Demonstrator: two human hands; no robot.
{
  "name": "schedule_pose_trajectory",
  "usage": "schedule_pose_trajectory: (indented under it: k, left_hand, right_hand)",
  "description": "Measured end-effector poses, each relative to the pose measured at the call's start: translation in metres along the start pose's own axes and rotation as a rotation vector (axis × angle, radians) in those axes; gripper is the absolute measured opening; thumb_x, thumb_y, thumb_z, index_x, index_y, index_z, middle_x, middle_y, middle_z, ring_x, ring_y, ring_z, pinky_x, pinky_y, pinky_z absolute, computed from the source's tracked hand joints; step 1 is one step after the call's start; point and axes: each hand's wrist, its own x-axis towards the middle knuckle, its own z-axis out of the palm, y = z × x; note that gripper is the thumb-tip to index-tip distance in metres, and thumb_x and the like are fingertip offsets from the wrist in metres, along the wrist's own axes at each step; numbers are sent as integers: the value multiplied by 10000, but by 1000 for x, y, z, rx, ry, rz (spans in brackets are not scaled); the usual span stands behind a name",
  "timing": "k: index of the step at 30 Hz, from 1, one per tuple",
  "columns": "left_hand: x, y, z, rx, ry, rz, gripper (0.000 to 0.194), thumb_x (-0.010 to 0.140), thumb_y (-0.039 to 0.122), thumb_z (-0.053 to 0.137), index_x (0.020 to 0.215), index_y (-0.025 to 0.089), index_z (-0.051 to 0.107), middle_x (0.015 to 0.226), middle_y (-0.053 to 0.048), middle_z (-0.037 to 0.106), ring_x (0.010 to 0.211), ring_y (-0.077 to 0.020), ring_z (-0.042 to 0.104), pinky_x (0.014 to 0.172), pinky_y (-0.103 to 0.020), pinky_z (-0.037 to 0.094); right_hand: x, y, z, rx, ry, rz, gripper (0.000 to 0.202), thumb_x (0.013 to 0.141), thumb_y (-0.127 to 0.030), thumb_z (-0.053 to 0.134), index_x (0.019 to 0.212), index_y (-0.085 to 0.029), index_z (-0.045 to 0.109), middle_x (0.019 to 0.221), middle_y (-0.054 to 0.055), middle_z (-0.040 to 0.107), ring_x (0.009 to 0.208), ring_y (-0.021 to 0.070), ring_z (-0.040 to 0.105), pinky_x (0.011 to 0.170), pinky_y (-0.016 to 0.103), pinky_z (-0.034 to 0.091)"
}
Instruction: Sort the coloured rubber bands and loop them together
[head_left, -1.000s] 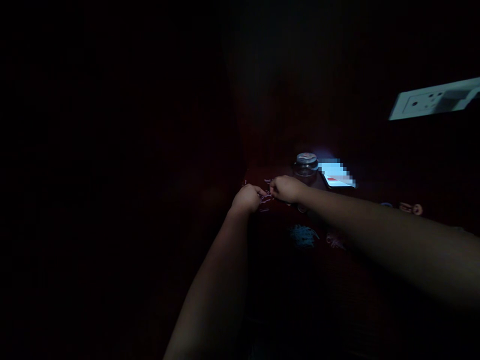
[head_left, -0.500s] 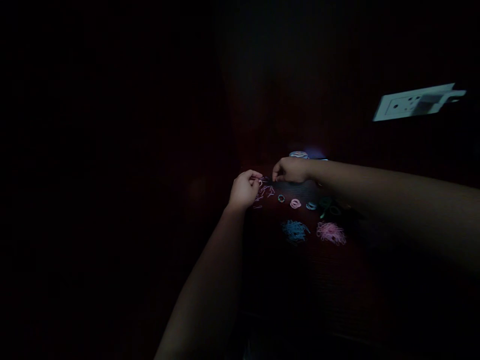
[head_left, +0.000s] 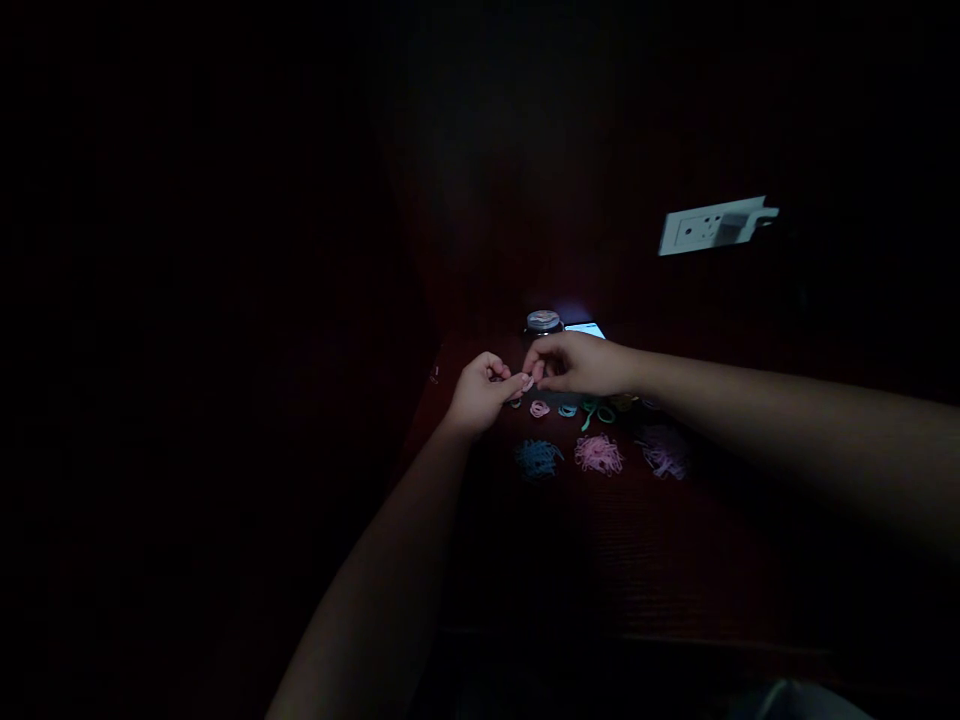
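My left hand (head_left: 478, 395) is closed, its thumb and fingers pinching a small pink elastic band (head_left: 528, 383). From the other side my right hand (head_left: 581, 363) meets it, fingers curled at the same pink band. Dim light and the fingers hide how the band is held. Just below the hands lie a pink coiled hair tie (head_left: 539, 409), a light blue one (head_left: 568, 410) and a green one (head_left: 600, 413) with loose ends. Nearer to me are a pile of blue bands (head_left: 538, 458), a pile of pink bands (head_left: 599, 455) and a pile of purple bands (head_left: 664, 453).
A round lidded container (head_left: 543, 321) and a lit phone (head_left: 586, 330) stand at the back of the dark reddish table (head_left: 600, 560). A white socket plate (head_left: 705, 228) with a plug is on the wall at right. Much of the surroundings is black.
The view has swung right, so things appear further left. My hands have come together from a small gap and meet at the pink band. The phone and the purple pile now show.
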Motion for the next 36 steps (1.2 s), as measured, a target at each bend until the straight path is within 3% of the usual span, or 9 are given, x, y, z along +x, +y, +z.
schedule_pose_trajectory:
  k: [4, 8, 13, 17, 20, 23, 29, 33, 36]
  left_hand:
    - [-3, -1, 7, -45, 1, -102, 422, 601, 180, 839, 729, 159, 438, 672, 65, 560, 603, -51, 604, 620, -183, 515]
    - [-1, -3, 6, -7, 17, -129, 356, 653, 167, 803, 767, 160, 465, 718, 38, 602, 637, -67, 620, 680, -224, 530]
    - [3, 4, -30, 702, 215, 121, 102, 798, 199, 651, 864, 180, 576, 835, -36, 675, 777, -139, 652, 765, -263, 504]
    - [5, 10, -67, 1146, 294, -69, 165, 840, 183, 554, 978, 209, 640, 1011, -79, 704, 924, -196, 649, 850, -300, 475]
    - [8, 10, -82, 1207, 201, -296, 223, 796, 144, 577, 986, 217, 670, 1048, -73, 715, 932, -192, 655, 843, -276, 471]
    - [9, 12, -85, 1219, 74, -400, 229, 756, 110, 590, 933, 206, 698, 1030, -62, 729, 896, -168, 666, 823, -240, 469]
    - [5, 19, -76, 1216, 28, -431, 224, 714, 203, 660, 935, 211, 694, 999, -55, 738, 856, -170, 675, 777, -228, 477]
    - [5, 16, -73, 1251, 68, -378, 343, 705, 410, 708, 987, 216, 679, 1052, -69, 723, 904, -203, 670, 771, -258, 484]
    - [7, 12, -72, 1274, 92, -339, 321, 685, 436, 734, 921, 222, 701, 1009, -65, 731, 901, -205, 668, 771, -267, 488]
  right_hand:
    - [-5, 0, 7, -89, 111, -39, 154, 790, -285, 626, 850, -145, 648, 735, 28, 645, 633, 118, 557, 558, 246, 409]
    - [0, 1, 8, -111, 111, 2, 105, 775, -250, 618, 800, -149, 631, 677, 8, 615, 589, 107, 531, 543, 237, 389]
    - [11, 13, 7, -144, -16, 216, 63, 696, -131, 608, 755, -153, 611, 731, 22, 648, 616, 112, 557, 559, 229, 406]
    - [18, 19, 14, -265, -140, 305, 155, 675, -101, 603, 811, -159, 646, 750, 25, 674, 622, 126, 576, 558, 235, 406]
    - [21, 19, 18, -344, -188, 358, 194, 677, -102, 593, 836, -167, 684, 747, 27, 696, 629, 139, 595, 576, 251, 407]
    - [23, 21, 16, -427, -222, 327, 218, 690, -138, 604, 873, -182, 714, 764, 33, 704, 656, 154, 608, 603, 265, 410]
    - [32, 27, 6, -549, -195, 169, 242, 714, -175, 594, 923, -201, 713, 848, 46, 711, 729, 178, 616, 665, 278, 435]
    - [49, 24, 14, -594, -158, 145, 290, 726, -190, 591, 997, -200, 695, 914, 55, 719, 777, 191, 635, 687, 285, 443]
    - [63, 20, 26, -605, -160, 169, 303, 727, -199, 597, 1013, -207, 698, 908, 47, 728, 779, 188, 643, 685, 281, 443]
